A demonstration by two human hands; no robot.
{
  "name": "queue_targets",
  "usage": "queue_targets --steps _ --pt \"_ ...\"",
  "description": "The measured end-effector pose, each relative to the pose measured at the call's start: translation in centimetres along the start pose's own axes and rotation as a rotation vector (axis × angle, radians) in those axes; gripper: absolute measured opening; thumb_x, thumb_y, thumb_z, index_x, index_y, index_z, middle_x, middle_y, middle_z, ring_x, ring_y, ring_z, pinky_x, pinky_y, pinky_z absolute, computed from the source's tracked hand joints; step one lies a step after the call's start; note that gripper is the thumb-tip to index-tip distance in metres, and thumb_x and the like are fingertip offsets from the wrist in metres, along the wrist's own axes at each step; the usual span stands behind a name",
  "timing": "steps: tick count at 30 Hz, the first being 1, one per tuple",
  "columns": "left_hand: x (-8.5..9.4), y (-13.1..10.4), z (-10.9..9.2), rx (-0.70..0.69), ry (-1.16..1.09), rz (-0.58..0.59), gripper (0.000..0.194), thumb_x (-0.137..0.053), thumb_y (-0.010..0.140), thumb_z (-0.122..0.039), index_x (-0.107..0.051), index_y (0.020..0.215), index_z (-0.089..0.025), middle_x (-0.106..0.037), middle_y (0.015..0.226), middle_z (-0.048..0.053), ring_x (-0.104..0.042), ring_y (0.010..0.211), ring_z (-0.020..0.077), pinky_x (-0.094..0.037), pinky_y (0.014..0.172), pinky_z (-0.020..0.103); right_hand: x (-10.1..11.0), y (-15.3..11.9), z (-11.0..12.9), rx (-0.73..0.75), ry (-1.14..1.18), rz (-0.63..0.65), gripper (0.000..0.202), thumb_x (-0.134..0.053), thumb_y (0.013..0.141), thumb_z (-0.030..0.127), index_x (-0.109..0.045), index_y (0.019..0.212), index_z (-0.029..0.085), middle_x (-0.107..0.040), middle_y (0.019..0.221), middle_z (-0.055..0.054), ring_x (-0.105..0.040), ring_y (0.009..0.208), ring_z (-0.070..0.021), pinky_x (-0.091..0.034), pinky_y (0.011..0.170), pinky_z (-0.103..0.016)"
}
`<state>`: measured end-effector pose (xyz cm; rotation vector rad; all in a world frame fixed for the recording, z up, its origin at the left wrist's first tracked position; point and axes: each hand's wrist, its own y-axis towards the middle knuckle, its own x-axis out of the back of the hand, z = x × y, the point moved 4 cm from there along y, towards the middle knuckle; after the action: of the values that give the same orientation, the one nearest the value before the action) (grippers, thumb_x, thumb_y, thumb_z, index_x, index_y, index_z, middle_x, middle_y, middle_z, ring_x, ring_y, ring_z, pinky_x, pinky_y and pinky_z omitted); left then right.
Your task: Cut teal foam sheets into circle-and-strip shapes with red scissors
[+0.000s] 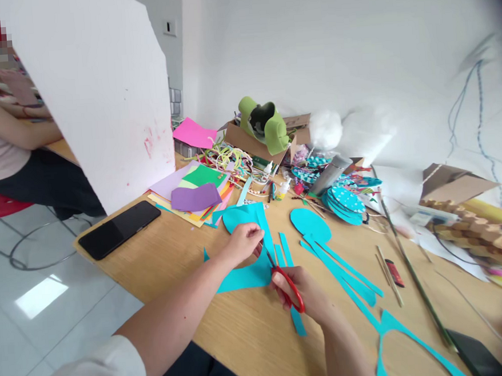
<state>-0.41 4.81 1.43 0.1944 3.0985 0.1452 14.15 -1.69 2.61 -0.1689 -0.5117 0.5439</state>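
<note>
- Turquoise sheet: flat, with a curved lower edge and a notched opening; we find it between our hands, above the table's near edge.
- Right hand: closed round the red-handled scissors, blades at the sheet's right side.
- Left hand: fingertips narrowed in a pinch at the sheet.
- Wooden table: we note bare wood between sheet and black phone, with more right of the turquoise strips.
- Beyond: purple paper on a coloured stack; farther, a cardboard box crowds the wall side.
</note>
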Motion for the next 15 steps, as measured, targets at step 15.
queue_targets --steps 15 --pt "-1.00 -0.45 0.54 0.232 -0.185 0.031 0.029 -0.062 0.072 -0.040 -0.047 0.061 -0.018 -0.048 0.054 -0.005 -0.053 0.045 0.0102 -0.042 0.044 0.022 -0.43 0.87 -1.06 -0.047 0.097 -0.103 0.061 -0.047 0.074 0.077 -0.055 0.063 0.017 -0.054 0.043 0.000 -0.050 0.036 -0.0104 -0.035 0.038 -0.022"
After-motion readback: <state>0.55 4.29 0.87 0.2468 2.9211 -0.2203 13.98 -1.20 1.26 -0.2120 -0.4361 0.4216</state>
